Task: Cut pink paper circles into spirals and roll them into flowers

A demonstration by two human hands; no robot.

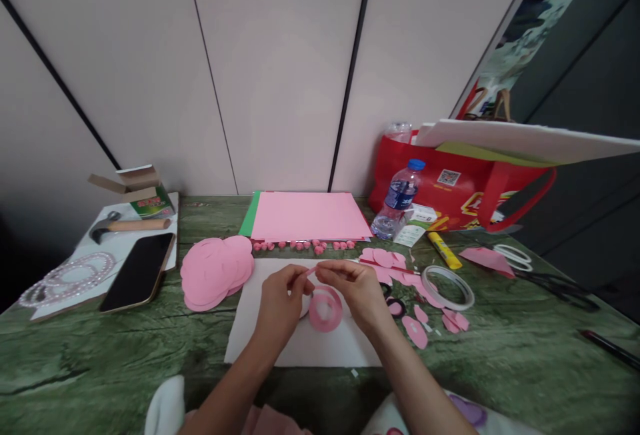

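Note:
My left hand [281, 302] and my right hand [357, 288] meet above a white board [270, 348], thumbs and fingertips pinched. Between them they hold a short stretch of thin pink ribbon [313, 270]. Just below my fingers is a pink ribbon roll [325, 318], seen in front of the board. Something pale and round shows partly behind the roll, next to my left fingers. Beside my right wrist are small pink paper pieces [415, 332] and a black ring-shaped roll [397, 307]. A stack of pink paper shapes [216, 272] lies left of the board.
Behind the board are pink sheets [310, 215] and a row of pink pompoms [300, 245]. To the right are a tape roll [467, 296], glue stick [445, 250], water bottle [400, 198], red bag [430, 185] and scissors [555, 286]. A phone [140, 272] and hammer [135, 224] lie left.

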